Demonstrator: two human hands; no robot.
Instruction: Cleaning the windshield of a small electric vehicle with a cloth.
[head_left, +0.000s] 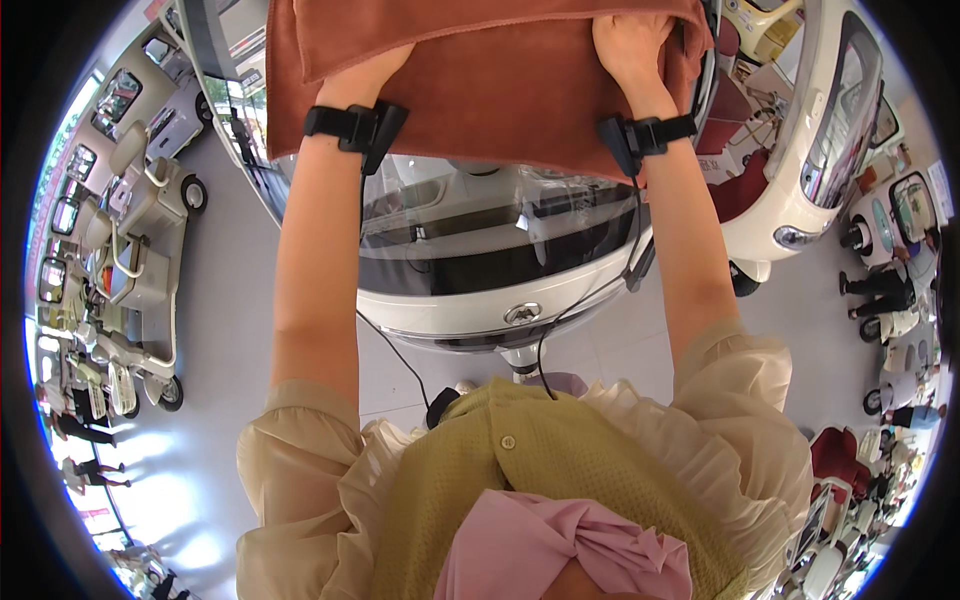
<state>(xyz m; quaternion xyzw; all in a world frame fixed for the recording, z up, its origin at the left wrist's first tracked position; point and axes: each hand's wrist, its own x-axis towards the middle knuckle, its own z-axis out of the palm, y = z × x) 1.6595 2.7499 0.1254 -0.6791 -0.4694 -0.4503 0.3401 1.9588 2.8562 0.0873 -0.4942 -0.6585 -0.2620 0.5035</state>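
A large reddish-brown cloth (500,95) lies over the windshield (440,225) of a small white vehicle, its upper part folded back in a flap. My left hand (378,68) reaches under the flap on the left side, and its fingers are hidden by the fabric. Near the cloth's right edge, my right hand (632,45) is closed with its fingers curled into the fabric. Both arms stretch forward, and each wrist wears a black strap with a device and a thin cable.
The vehicle's white front (430,312) with a round emblem faces me. At left stands a beige open cart (140,270) on the grey floor (225,290). Another white vehicle (790,235) with red seats is close at right. Several people and small vehicles line both sides.
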